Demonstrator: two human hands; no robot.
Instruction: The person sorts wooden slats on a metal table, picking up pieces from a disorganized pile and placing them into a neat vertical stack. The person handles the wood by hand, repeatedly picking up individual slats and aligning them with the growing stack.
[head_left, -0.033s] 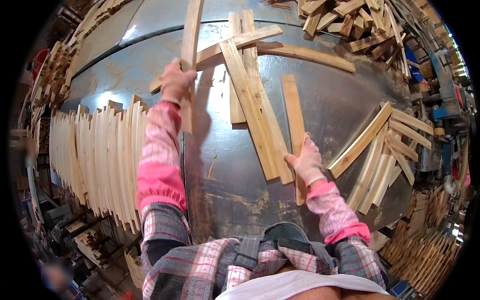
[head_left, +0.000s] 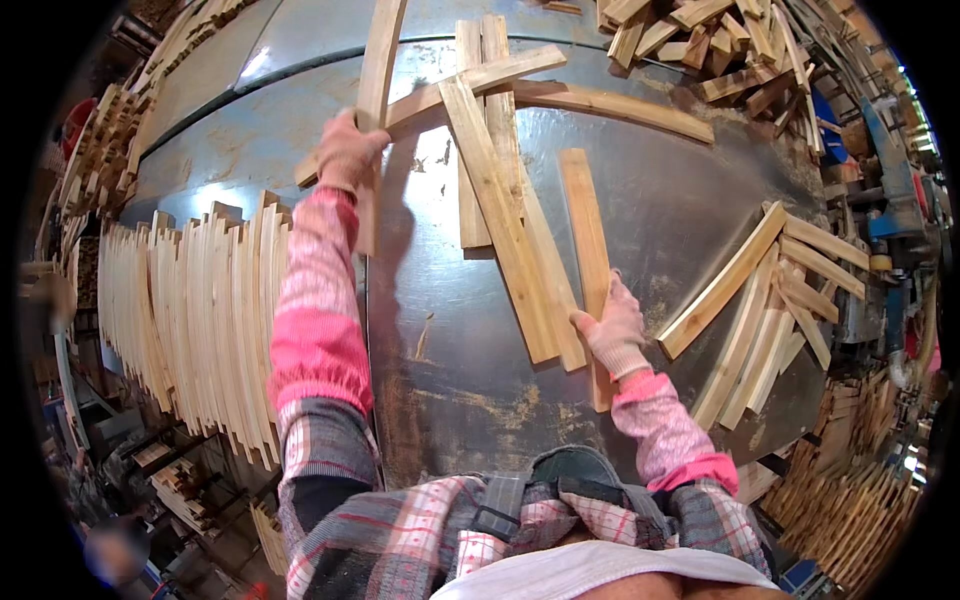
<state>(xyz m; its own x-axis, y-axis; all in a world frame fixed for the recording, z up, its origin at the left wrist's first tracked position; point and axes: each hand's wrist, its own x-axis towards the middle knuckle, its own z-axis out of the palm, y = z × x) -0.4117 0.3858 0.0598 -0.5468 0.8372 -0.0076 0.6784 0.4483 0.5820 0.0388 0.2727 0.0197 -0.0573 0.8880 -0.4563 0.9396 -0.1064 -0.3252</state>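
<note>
My left hand (head_left: 350, 152) is closed round a long wooden slat (head_left: 380, 70), which stands out lengthwise away from me over the left part of the metal table. My right hand (head_left: 613, 325) grips the lower part of another wooden slat (head_left: 584, 215) at centre right, thumb on its left edge. Between the hands several slats (head_left: 500, 215) lie loosely, some crossing; one slat (head_left: 515, 72) lies slantwise over the others. Farther back a long slat (head_left: 620, 108) points to the right. Pink sleeves cover both forearms.
A tight row of pale slats (head_left: 190, 320) lies at the left. To the right several slats (head_left: 745, 330) form a loose fan. A heap of short wood pieces (head_left: 700, 40) sits at the far right. Beyond the table's right edge are machinery (head_left: 880, 215) and bundled thin sticks (head_left: 850, 510).
My left hand and its slat have shifted slightly to the left and away from me. My right hand has hardly moved.
</note>
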